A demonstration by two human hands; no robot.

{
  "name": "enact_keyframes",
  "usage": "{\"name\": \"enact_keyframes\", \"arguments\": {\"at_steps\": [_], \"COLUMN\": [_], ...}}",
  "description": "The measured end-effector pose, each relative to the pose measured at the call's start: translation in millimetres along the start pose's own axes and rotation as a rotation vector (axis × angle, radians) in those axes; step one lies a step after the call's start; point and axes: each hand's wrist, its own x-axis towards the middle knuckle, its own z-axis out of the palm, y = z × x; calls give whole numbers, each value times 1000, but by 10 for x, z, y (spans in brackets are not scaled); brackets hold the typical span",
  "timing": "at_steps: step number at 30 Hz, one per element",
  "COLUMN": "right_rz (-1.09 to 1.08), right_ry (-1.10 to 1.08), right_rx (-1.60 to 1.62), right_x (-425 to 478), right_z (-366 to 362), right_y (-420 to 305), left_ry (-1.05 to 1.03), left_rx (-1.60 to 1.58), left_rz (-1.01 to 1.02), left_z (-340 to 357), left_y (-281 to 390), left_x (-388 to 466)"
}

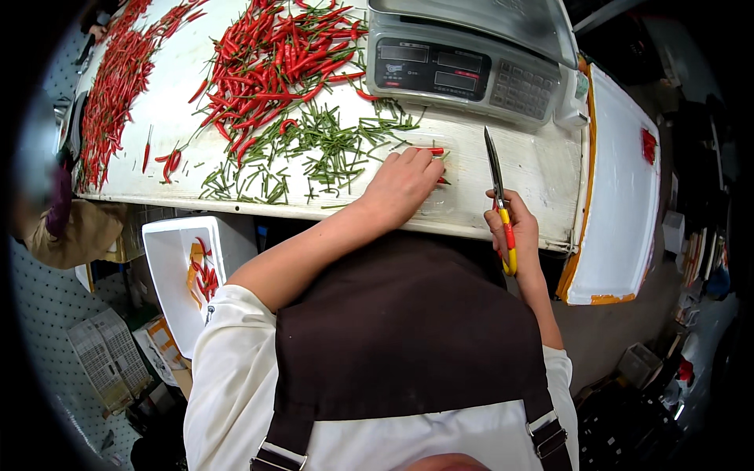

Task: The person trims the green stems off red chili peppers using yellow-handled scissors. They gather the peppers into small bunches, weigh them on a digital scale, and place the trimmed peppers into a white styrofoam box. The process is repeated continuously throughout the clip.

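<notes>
My left hand (403, 182) rests palm down near the table's front edge, fingers curled over a few red chili peppers (435, 151). Their ends stick out past the fingers; the palm hides the rest, so I cannot tell whether it grips them. Beneath them appears to be a clear plastic tray (445, 203), faint against the white tabletop. In my right hand (521, 226) is a pair of scissors (496, 171) with red and yellow handles, blades pointing away from me. Cut green stems (333, 144) lie loose left of my left hand. Behind them is a large heap of red chilies (277, 65).
A digital scale (459, 70) stands at the back right of the table (518, 176). Beyond the right edge is a white foam box or lid (618, 194). Another foam box (182, 282) with chilies is below left. More chilies (118, 88) spread far left, near another person (65, 224).
</notes>
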Motion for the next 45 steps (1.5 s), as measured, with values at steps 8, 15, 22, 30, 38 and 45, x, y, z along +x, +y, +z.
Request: {"name": "enact_keyframes", "arguments": {"at_steps": [8, 15, 22, 30, 38, 45], "right_rz": [58, 28, -172, -188, -174, -375], "right_ry": [48, 17, 28, 29, -55, -205], "right_rx": [60, 24, -139, -123, -104, -431], "right_x": [14, 79, 182, 120, 113, 266], "right_z": [-11, 116, -149, -53, 20, 431], "right_y": [20, 159, 54, 126, -132, -849], "left_ry": [148, 266, 130, 101, 294, 324], "left_rx": [-98, 135, 142, 145, -327, -1093], "left_rz": [-106, -302, -330, -392, -566, -800], "left_z": [-425, -596, -511, -541, -685, -1232], "left_y": [-9, -1101, -1198, -1231, -1260, -787], "left_x": [-148, 27, 393, 147, -136, -313]}}
